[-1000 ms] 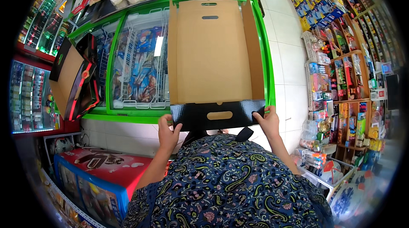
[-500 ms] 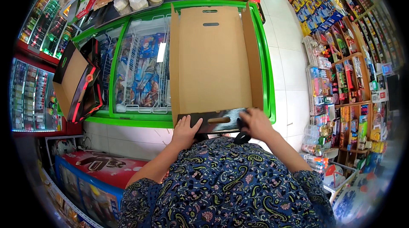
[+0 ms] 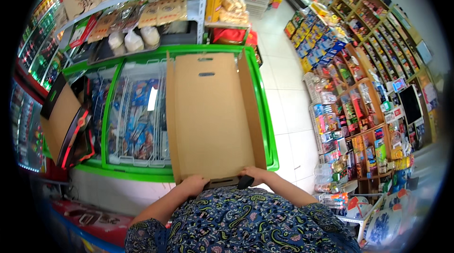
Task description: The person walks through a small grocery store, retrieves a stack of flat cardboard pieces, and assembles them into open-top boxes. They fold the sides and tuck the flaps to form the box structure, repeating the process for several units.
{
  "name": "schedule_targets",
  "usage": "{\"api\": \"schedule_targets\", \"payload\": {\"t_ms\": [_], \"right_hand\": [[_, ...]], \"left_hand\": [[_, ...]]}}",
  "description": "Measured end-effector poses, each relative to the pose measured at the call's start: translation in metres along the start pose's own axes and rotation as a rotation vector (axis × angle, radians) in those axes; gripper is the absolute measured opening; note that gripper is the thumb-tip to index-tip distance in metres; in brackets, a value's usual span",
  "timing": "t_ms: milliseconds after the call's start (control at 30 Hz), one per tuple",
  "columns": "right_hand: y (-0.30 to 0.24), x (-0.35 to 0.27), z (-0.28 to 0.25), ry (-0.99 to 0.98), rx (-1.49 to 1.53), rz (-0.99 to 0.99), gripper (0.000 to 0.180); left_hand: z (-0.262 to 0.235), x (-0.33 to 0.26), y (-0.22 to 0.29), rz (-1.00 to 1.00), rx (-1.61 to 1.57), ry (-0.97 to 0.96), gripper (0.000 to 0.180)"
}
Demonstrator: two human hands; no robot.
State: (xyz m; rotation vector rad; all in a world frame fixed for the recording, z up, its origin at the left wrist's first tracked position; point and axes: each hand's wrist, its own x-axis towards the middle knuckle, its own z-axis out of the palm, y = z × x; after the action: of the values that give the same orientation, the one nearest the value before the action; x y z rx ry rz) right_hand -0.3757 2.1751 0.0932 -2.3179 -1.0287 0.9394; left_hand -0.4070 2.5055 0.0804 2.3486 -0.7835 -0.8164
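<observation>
Already flattened, the large brown cardboard box point(image 3: 210, 118) lies mid-frame across the green-rimmed glass freezer point(image 3: 137, 120); left hand point(image 3: 193, 186) and right hand point(image 3: 255, 175) clasp its near edge, folding unfinished.

both hands point(image 3: 224, 180) seemingly curled, close before torso.

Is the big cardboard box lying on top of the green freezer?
Yes, the flattened cardboard box lies across the glass top of the green freezer, with both hands at its near edge.
</observation>
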Motion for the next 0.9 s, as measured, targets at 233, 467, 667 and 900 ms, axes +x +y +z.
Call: {"api": "schedule_targets", "payload": {"t_ms": [233, 467, 667, 900], "right_hand": [[0.026, 0.021, 0.016, -0.284, 0.294, -0.021, 0.051], [0.046, 0.031, 0.031, -0.291, 0.437, -0.046, 0.051], [0.025, 0.025, 0.0, -0.371, 0.387, 0.077, 0.041], [0.027, 0.049, 0.002, -0.42, 0.178, 0.062, 0.048]], "left_hand": [[-0.013, -0.001, -0.015, 0.077, 0.059, -0.292, 0.045], [-0.02, -0.006, -0.032, 0.04, -0.235, -0.361, 0.052], [-0.05, 0.007, -0.01, 0.085, -0.203, -0.478, 0.049], [-0.056, -0.008, -0.017, -0.032, -0.35, -0.456, 0.049]]}}
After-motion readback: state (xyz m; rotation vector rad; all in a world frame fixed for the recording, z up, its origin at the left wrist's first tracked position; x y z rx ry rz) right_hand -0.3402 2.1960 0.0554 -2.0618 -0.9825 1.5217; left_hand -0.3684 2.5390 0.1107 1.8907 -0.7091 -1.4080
